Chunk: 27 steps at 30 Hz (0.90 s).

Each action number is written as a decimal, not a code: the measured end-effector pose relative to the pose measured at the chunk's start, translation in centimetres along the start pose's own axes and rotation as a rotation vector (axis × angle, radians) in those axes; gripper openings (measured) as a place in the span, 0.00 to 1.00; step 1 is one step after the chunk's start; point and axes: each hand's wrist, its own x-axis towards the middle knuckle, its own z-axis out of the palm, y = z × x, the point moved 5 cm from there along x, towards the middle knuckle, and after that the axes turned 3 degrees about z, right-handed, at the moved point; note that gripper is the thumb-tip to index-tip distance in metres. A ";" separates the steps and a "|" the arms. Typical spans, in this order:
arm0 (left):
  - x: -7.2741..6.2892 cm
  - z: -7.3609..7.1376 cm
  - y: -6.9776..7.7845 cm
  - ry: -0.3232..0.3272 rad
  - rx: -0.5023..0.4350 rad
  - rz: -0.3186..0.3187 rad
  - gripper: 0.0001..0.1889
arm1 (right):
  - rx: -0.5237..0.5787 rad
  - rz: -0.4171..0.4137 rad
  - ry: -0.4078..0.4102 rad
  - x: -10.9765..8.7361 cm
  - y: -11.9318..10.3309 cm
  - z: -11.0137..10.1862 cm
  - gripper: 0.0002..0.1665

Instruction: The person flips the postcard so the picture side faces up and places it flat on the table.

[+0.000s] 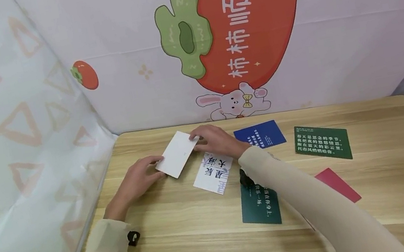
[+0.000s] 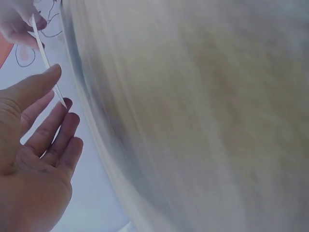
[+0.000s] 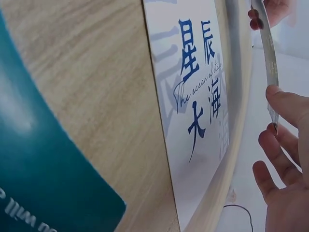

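A blank white card (image 1: 177, 153) is held above the table's back left part. My left hand (image 1: 140, 179) pinches its left edge between thumb and fingers. At the opposite edge, my right hand (image 1: 214, 138) pinches it too. The left wrist view shows the card (image 2: 43, 55) nearly edge-on, thumb on one face and fingertips on the other. Seen from the right wrist, the card (image 3: 268, 53) spans both hands. Just below the right hand lies a white card with dark blue characters (image 1: 211, 176), partly covered by that hand in the head view.
A blue card (image 1: 270, 134), a dark green card (image 1: 322, 143), a teal card (image 1: 259, 210) and a red card (image 1: 340, 185) lie on the wooden table (image 1: 190, 245). My right forearm partly covers some of them. Printed cloth (image 1: 132, 97) hangs behind the table and at its left.
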 end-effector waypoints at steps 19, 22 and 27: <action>-1.8 -0.4 -1.0 0.015 -0.287 -0.042 0.22 | 0.155 0.002 0.199 -0.5 -1.6 -1.1 0.21; -2.1 -0.8 -0.9 0.015 -0.327 -0.052 0.19 | 0.167 0.008 0.236 -0.4 -1.8 -1.2 0.21; -2.4 -1.4 -1.0 0.017 -0.368 -0.074 0.18 | 0.183 0.010 0.278 -0.3 -2.0 -1.3 0.20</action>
